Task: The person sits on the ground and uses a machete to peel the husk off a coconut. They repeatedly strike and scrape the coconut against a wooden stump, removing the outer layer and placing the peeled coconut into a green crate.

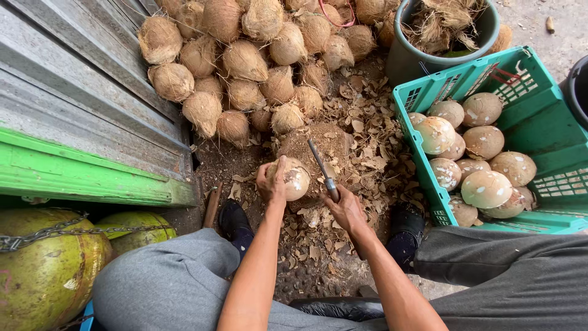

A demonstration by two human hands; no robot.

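Note:
My left hand [271, 182] grips a partly peeled, pale brown coconut [296, 178] over a wooden stump [318, 144]. My right hand [346, 207] holds a knife [323, 168] by its handle, the blade pointing up and away just right of the coconut. Both forearms reach out from between my knees in grey trousers.
A heap of husky brown coconuts [245, 61] lies ahead against a grey and green wall [79, 122]. A green plastic crate [539, 116] on the right holds several peeled coconuts. A grey bucket [410, 58] of husk stands behind it. Shell shavings [373, 153] cover the ground. Green drums with a chain [49, 270] sit at the left.

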